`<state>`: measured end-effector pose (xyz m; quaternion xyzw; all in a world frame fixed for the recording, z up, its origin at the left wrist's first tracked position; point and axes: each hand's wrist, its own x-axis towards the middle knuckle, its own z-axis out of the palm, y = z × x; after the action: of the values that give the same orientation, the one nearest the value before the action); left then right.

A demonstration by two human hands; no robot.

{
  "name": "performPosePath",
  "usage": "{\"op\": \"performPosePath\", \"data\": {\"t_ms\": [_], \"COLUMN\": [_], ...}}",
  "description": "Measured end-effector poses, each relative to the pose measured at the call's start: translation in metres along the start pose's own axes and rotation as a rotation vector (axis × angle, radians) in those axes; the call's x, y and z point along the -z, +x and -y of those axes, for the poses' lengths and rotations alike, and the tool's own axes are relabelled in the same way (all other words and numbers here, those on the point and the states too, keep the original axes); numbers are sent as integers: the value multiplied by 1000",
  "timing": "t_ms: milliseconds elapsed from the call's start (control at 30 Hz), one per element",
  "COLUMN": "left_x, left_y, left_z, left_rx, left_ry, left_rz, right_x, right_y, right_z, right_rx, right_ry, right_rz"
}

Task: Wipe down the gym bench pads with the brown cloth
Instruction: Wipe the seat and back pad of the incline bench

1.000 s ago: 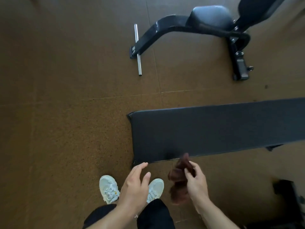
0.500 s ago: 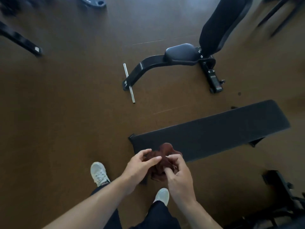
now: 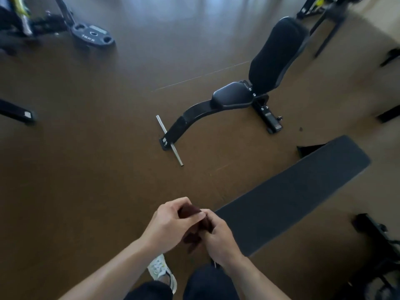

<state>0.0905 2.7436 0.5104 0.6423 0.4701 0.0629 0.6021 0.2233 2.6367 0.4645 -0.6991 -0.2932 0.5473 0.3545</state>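
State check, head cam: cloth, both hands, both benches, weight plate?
brown cloth: bunched, held between both hands
left hand: grips cloth
right hand: grips cloth
flat bench pad: level, untouched
adjustable bench: backrest raised
weight plate: flat on floor

Single head view, wide-angle, facing forward-down, floor (image 3: 97, 169) far below.

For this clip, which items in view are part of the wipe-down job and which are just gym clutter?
Job: brown cloth, gripped by left hand and right hand; flat bench pad; adjustable bench seat pad and back pad.

Lying about: weight plate, steel bar, white shoe.
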Motion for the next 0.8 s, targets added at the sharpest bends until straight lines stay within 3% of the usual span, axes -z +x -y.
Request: {"op": "performPosePath", "data": {"t_ms": [133,233,300,500,667,800], "left_x": [32,54,69,112,126,126], "left_y": [14,33,51,130,220,281], "left_z": [-25,-49,-63,-82,-80,-95], "left_rx": [-92,-105,-87,28,122,250], "left_ry": [192,151,109,245,369,366], "left_rz": [41,18,5,24,-88,26], "right_x": [-19,-18,-9,51,112,151], "right_y": [26,44,57,107,163,224], "right_z": [22,28,25,43,80,105], "right_rx": [-28,-69,-86,-179,-188,-320], "right_ry": [9,-24,-48,218,82,-116], "right_rz": [-74,-140,-242,-581,-527,-507]}}
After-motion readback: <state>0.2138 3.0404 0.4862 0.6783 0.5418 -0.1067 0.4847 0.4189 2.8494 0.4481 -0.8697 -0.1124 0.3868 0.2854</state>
